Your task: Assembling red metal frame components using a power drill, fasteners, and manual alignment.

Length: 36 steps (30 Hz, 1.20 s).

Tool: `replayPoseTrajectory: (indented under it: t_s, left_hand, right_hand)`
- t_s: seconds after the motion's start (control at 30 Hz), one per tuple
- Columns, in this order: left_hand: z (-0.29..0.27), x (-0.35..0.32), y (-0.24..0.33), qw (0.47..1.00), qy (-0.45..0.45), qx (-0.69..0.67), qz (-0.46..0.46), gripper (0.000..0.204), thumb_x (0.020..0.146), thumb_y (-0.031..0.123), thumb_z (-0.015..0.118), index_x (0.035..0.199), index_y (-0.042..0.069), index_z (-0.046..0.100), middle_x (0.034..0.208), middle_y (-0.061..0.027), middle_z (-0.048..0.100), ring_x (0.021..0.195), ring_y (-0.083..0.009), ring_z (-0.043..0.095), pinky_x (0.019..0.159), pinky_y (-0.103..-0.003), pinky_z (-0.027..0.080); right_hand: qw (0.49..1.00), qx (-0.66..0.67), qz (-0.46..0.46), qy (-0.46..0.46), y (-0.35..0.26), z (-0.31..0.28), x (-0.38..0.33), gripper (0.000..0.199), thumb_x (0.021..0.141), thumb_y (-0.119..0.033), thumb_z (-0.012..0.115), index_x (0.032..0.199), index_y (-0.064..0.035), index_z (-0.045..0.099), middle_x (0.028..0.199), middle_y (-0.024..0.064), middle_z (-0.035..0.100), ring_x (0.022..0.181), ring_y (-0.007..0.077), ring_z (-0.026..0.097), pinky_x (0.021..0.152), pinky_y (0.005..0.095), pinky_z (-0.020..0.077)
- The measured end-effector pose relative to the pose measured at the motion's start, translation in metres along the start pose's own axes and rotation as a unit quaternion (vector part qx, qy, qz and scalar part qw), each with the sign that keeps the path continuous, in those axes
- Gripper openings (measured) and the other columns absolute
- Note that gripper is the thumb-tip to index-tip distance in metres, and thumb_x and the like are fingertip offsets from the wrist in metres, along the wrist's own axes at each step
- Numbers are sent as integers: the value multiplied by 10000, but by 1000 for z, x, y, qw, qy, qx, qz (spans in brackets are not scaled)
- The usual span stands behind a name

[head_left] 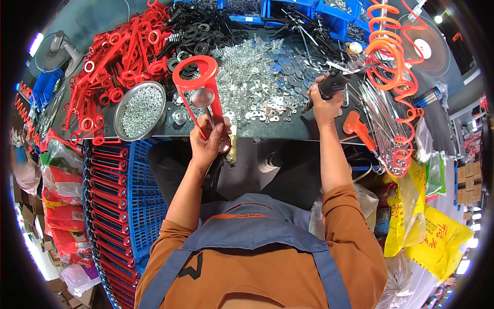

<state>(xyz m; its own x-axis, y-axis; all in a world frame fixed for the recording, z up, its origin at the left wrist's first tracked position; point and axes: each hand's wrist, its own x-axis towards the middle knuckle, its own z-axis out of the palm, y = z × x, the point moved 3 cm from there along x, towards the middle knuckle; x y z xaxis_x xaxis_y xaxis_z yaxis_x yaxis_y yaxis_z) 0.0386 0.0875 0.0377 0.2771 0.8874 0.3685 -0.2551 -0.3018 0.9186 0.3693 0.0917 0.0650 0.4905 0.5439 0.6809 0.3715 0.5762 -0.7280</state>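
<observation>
My left hand [207, 141] grips a red caulking-gun frame [201, 85] near the table's front edge, holding it upright with its ring end pointing away from me. A metal rod with a round silver disc [203, 97] runs through the frame. My right hand [325, 103] is closed on a black pneumatic tool [332, 85] over the dark tabletop, to the right of a heap of small silver hardware [252, 77]. An orange coiled air hose [388, 51] hangs at the right of that tool.
A round metal bowl of screws [140, 109] sits left of the frame. Loose red frames [123, 51] pile at the back left, black washers [198, 31] behind. A blue crate [123, 201] at my left holds stacked red frames. Yellow bags [427, 221] lie at right.
</observation>
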Motion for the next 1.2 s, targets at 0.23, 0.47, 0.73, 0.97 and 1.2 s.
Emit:
replayPoseTrajectory:
  t_s: [0.23,0.47,0.73,0.97,1.2]
  left_hand:
    - [1,-2,1,1000,21,-20,11,197,942,174,575,1022,-1,531,914,-80,647,754,-136,635,677,-271,516]
    - [0,-3,2,999,27,-24,-7,168,940,137,566,1022,-7,539,870,-79,652,750,-135,635,688,-272,512]
    - [2,7,-10,1000,20,-2,6,139,928,82,570,1029,-15,569,824,-47,666,687,-71,596,590,-224,475]
    - [-2,6,-9,999,15,-10,30,160,918,87,594,1040,-13,572,824,-43,657,694,-84,595,593,-243,478]
    - [-1,1,-7,1000,12,8,12,191,898,70,607,1052,-34,564,785,-48,653,692,-96,606,608,-255,481]
  right_hand:
    - [1000,-12,13,-11,19,16,-12,204,708,-54,705,889,-36,613,741,18,623,655,88,600,622,255,494]
    - [991,42,97,-78,11,13,-18,239,713,-48,701,927,-36,594,825,17,620,730,80,595,673,242,486]
    - [989,-145,-6,-29,18,0,-15,226,684,-75,732,870,-41,608,776,13,624,675,111,602,650,264,479]
    - [998,54,-16,-10,-84,26,1,207,796,59,611,978,-10,542,822,75,601,630,147,590,605,298,516]
    - [915,391,-48,-82,-258,138,69,208,842,31,573,1046,2,547,868,110,601,660,184,584,579,340,499]
